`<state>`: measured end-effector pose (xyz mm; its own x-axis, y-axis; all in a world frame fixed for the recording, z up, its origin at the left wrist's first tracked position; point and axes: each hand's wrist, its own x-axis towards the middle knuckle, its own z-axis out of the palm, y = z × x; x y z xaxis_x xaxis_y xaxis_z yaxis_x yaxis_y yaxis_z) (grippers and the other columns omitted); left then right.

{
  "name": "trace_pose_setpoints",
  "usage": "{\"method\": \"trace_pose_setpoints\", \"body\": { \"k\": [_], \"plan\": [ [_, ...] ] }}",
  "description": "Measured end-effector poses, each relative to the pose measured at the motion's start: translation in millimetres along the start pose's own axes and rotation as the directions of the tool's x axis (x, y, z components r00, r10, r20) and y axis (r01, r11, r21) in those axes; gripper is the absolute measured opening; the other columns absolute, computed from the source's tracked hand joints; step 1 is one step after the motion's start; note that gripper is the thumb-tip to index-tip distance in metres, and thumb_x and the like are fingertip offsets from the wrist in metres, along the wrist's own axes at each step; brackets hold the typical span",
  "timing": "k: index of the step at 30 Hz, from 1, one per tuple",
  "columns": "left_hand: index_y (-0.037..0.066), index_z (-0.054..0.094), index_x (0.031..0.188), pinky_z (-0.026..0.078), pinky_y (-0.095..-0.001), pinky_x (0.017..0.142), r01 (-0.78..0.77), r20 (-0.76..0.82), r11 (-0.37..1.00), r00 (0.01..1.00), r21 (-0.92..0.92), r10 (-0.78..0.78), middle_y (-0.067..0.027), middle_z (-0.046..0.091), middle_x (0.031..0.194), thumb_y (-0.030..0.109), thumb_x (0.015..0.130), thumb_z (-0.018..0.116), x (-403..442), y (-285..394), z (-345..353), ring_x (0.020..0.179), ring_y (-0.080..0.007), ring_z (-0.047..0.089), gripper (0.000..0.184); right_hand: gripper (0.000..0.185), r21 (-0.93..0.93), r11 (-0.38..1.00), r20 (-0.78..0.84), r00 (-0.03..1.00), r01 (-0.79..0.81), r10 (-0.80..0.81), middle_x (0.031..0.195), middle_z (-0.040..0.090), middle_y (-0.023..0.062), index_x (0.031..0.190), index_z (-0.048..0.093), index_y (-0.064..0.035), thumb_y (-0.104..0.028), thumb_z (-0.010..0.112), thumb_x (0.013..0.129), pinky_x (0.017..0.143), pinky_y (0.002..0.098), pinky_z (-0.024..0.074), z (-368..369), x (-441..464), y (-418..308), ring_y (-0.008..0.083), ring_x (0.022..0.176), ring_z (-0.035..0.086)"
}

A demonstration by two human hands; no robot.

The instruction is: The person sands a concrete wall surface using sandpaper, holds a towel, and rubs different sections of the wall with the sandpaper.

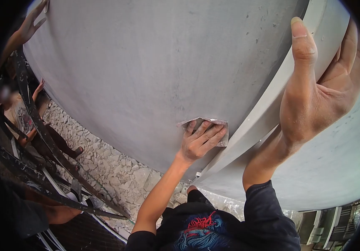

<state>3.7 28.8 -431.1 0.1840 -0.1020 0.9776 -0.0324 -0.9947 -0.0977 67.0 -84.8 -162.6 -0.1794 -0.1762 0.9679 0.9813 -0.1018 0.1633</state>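
My left hand [194, 146] presses a creased grey sheet of sandpaper [222, 140] against a large, curved grey panel [146, 75]. Its fingers lie over the sheet, just left of a raised pale ridge [247, 119] that runs up the surface. Nearer the camera, my right hand [318, 92] is raised with the thumb pointing up and the fingers apart from it. Nothing shows in that palm. It is in front of the ridge and the panel on the right, and whether its fingertips touch the surface I cannot tell.
Broken rubble [104, 154] covers the ground below the panel. Dark curved metal bars [42, 125] stand at the left. A person [21, 113] is behind them, and another person's hand [29, 27] is at the top left. A forearm [63, 213] shows at lower left.
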Motion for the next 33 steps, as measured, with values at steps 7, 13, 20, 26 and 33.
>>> {"method": "trace_pose_setpoints", "body": {
  "k": [7,13,20,26,33],
  "plan": [
    [0.028,0.068,0.122,0.010,-0.0471,0.124,-0.166,0.133,0.980,0.980,0.111,0.151,0.0093,0.058,0.137,0.029,0.092,0.061,-0.6,-14.0,-20.7,0.146,-0.0190,0.030,0.031,0.058,0.028,0.999,-0.024,0.999,-0.028,0.029,0.140,0.054,0.0136,0.135,0.055,-0.0083,-0.020,0.077,0.082,0.105,0.0433,0.0481,1.4,6.1,-7.2,0.0294,0.125,0.056],
    [0.030,0.062,0.130,0.018,-0.0440,0.124,-0.391,0.234,0.920,0.895,0.000,0.380,0.0156,0.050,0.144,0.032,0.093,0.057,13.0,-39.4,-52.5,0.143,-0.0118,0.033,0.037,0.058,0.058,0.997,-0.037,0.998,-0.057,0.059,0.139,0.055,0.0138,0.134,0.056,-0.0083,-0.021,0.077,0.082,0.104,0.0432,0.0485,-0.5,13.9,-19.3,0.0295,0.124,0.057],
    [0.033,0.060,0.130,0.025,-0.0357,0.123,-0.489,0.396,0.872,0.809,0.039,0.435,0.0176,0.048,0.145,0.035,0.091,0.056,91.7,-37.9,-80.0,0.141,-0.0102,0.036,0.039,0.060,0.105,0.990,-0.033,0.995,-0.090,0.094,0.141,0.054,0.0127,0.137,0.053,-0.0104,-0.021,0.076,0.083,0.106,0.0427,0.0474,0.4,20.7,-25.6,0.0296,0.125,0.057],
    [0.033,0.061,0.127,0.028,-0.0342,0.121,-0.439,0.249,0.898,0.868,-0.016,0.429,0.0175,0.047,0.146,0.032,0.092,0.056,70.5,-38.2,-64.0,0.141,-0.0106,0.038,0.036,0.062,0.157,0.984,-0.012,0.996,-0.085,0.088,0.144,0.051,0.0121,0.139,0.051,-0.0116,-0.020,0.076,0.084,0.108,0.0437,0.0454,0.3,23.5,-25.5,0.0292,0.129,0.053],
    [0.032,0.063,0.127,0.035,-0.0321,0.114,-0.506,0.408,0.858,0.768,-0.085,0.494,0.0183,0.052,0.142,0.033,0.089,0.063,-2.1,-40.8,-82.4,0.137,-0.0090,0.042,0.039,0.062,0.150,0.985,0.009,0.997,-0.082,0.081,0.145,0.049,0.0124,0.141,0.049,-0.0133,-0.020,0.074,0.084,0.110,0.0455,0.0428,-1.6,27.5,-30.3,0.0290,0.132,0.051]
  ]
}}
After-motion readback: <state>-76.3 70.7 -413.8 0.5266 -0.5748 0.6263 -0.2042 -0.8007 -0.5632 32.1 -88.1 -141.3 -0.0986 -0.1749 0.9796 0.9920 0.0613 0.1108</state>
